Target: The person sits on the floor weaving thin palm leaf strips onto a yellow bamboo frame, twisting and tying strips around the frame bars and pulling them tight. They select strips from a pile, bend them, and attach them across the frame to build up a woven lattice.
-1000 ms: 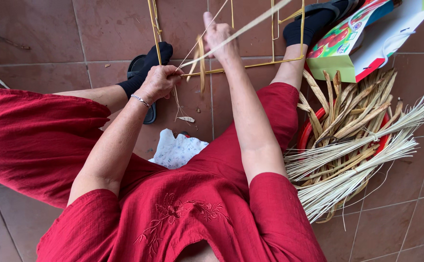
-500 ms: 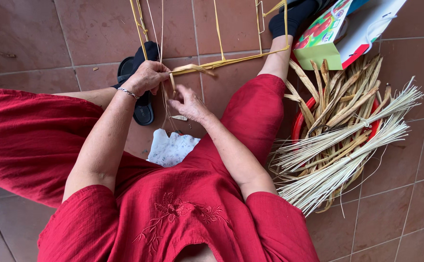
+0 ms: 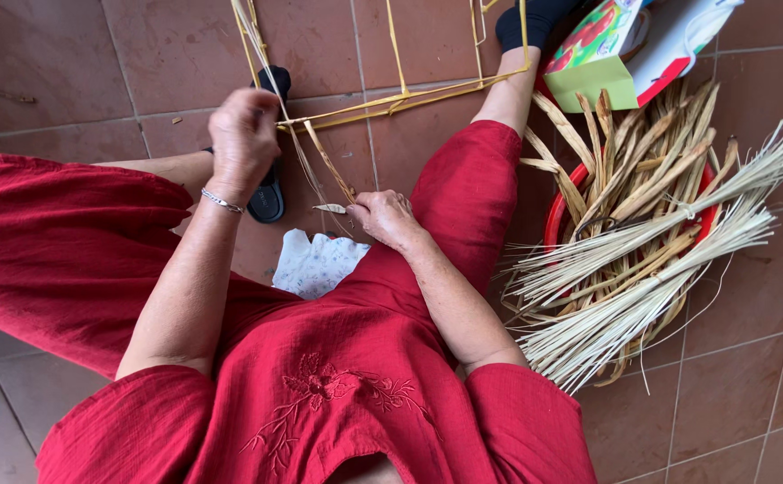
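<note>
Open room: bare terracotta floor tiles [image 3: 60, 63] lie far left; the right side is crowded by a round red basin [image 3: 560, 215] heaped with tan leaf strips and two bundles of pale thin sticks [image 3: 642, 269].
Frame: a yellow split-cane frame [image 3: 391, 99] lies on the floor at far centre, between the legs; its far part is cut off by the top edge.
Strands: thin yellow cane strands [image 3: 306, 161] run from the frame's near bar down toward the near centre.
Left hand [image 3: 244, 139]: raised, fingers curled shut around the strands just beside the frame's near-left corner; a silver bracelet sits on the wrist.
Right hand [image 3: 384, 217]: low, near the red-clothed knee, fingertips pinching the near end of the strands; a small pale sliver sits just left of it.
Hidden: a black sandal [image 3: 268, 193] is partly covered by the left hand; a white patterned cloth [image 3: 317, 266] is partly tucked under the red garment.
Cut off: a green, red and white carton [image 3: 629, 45] at far right.
</note>
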Demonstrator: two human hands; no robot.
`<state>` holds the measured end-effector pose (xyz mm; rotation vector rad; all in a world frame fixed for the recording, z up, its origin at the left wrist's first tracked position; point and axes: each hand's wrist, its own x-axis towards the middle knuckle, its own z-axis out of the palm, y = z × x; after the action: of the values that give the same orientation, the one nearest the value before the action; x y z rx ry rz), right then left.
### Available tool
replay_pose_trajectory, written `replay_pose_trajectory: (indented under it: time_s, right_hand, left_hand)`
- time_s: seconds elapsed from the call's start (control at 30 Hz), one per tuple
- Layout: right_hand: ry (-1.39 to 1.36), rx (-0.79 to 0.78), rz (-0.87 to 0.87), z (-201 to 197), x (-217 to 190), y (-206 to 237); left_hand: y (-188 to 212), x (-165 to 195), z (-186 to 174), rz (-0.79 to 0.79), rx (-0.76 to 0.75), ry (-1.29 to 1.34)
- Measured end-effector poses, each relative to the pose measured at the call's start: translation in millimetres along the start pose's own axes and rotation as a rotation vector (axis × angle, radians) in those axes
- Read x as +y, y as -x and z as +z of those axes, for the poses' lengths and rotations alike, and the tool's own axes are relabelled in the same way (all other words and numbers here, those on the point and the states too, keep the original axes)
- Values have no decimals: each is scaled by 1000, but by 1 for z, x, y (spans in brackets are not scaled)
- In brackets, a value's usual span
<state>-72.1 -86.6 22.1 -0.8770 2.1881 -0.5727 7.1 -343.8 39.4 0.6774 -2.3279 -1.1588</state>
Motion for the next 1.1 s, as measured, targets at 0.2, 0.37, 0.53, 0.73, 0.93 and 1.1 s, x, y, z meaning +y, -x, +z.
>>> replay_pose_trajectory:
  time_s: [0.2, 0.37, 0.53, 0.73, 0.93, 1.1]
  right_hand:
    - [20, 105, -76, 15, -7, 9]
    - [-11, 255, -168, 12, -26, 30]
    - [-262, 776, -230, -9, -31, 75]
    - [-617, 1189, 213, -42, 59, 152]
    - [-243, 1058, 1108, -41, 179, 246]
    - [-307, 824, 1184, -9, 204, 271]
  left_hand:
    - [3, -12, 31, 108, -262, -269]
    - [1, -38, 24, 78, -274, -260]
    - [2, -68, -10, 45, -437, -262]
    - [8, -83, -38, 12, -505, -248]
    - [5, -89, -31, -40, -510, -235]
    - [7, -90, -28, 55, -474, -379]
